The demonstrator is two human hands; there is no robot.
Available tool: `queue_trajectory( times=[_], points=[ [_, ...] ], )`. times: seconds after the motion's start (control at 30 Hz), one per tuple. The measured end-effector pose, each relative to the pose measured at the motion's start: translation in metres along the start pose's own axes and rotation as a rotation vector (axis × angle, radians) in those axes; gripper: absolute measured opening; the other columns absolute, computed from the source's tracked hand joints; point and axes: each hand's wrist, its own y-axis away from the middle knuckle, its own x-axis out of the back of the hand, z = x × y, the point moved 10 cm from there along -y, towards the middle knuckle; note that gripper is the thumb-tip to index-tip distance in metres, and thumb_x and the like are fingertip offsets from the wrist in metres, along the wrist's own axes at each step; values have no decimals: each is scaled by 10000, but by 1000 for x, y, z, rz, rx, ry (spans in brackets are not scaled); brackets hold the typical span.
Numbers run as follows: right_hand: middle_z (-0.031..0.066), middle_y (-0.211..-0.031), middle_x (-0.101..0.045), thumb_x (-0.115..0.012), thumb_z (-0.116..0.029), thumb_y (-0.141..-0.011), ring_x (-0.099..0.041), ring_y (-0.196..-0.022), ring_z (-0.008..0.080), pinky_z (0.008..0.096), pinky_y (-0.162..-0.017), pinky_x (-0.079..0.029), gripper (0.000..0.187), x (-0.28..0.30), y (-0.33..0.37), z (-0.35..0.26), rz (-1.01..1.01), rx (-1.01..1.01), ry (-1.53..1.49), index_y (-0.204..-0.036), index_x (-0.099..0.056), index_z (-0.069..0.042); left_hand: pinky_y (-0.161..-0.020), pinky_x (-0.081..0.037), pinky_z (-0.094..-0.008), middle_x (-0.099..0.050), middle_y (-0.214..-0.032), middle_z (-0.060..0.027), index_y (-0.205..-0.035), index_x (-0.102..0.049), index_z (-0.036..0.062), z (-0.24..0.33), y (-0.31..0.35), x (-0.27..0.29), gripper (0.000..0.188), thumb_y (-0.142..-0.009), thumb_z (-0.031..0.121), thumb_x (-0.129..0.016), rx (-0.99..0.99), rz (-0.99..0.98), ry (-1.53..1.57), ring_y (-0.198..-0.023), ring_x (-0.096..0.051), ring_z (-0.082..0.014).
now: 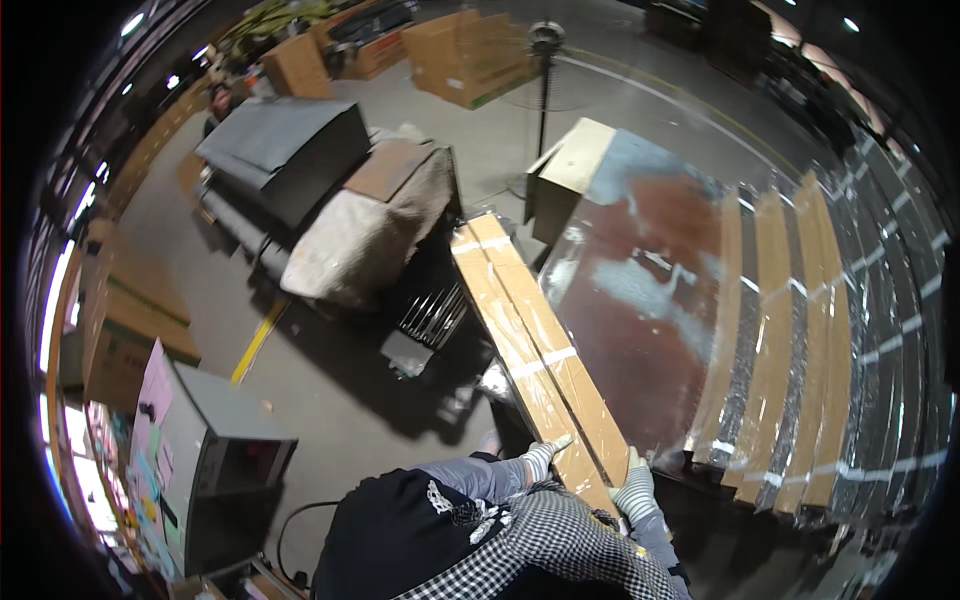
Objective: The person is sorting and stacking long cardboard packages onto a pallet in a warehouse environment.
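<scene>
A long brown cardboard package [515,310], wrapped in shiny clear film and banded with white strapping, slants from my body up toward the left. A dark seam runs along its length. My left hand [547,456], in a striped glove, grips its left edge near the close end, thumb on top. At the right near corner my right hand [636,488], gloved alike, is closed round the edge; its fingers underneath are hidden. The package lies along the left side of a worn reddish-brown table [640,330] with pale blue patches.
Several similar wrapped packages [775,350] lie side by side on the table's right. An open carton [570,170] stands at its far left corner. Left of my package is a machine with a cloth-covered part [360,240]. A grey cabinet [235,400] stands near left, a fan [546,40] beyond.
</scene>
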Motion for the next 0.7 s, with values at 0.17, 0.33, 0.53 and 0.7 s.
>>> queue_trajectory(
  times=[0.17, 0.33, 0.53, 0.7],
  points=[
    [219, -1119, -571, -847, -371, -599, -593, -1019, 384, 459, -882, -500, 1028, 67, -67, -95, -102, 140, 53, -1438, -357, -36, -876, -536, -506, -615, -1215, -202, -1333, -493, 35, 47, 17, 33, 682, -817, 380, -776, 37, 114, 245, -1009, -637, -345],
    [202, -1115, -566, -857, -334, -611, -587, -1037, 353, 442, -874, -496, 1014, 109, -119, -211, 18, 177, 248, -1436, -367, -7, -943, -519, -434, -614, -1262, -164, -1373, -481, 41, 118, -38, 90, 671, -875, 437, -694, -263, 31, 450, -1080, -630, -317],
    [206, -1108, -572, -856, -364, -606, -611, -999, 364, 438, -863, -510, 992, 115, -140, -254, 62, 232, 204, -1421, -399, -32, -965, -485, -456, -642, -1223, -133, -1326, -545, 76, 196, 52, 63, 562, -926, 465, -616, -486, 42, 540, -1082, -609, -318],
    [219, -1162, -547, -881, -372, -596, -604, -1029, 374, 446, -877, -516, 1045, 105, -147, -244, 52, 181, 291, -1445, -373, -38, -1011, -441, -433, -589, -1319, -120, -1377, -509, 84, 190, 13, 84, 611, -909, 448, -655, -424, 130, 467, -1172, -553, -304]
  ],
)
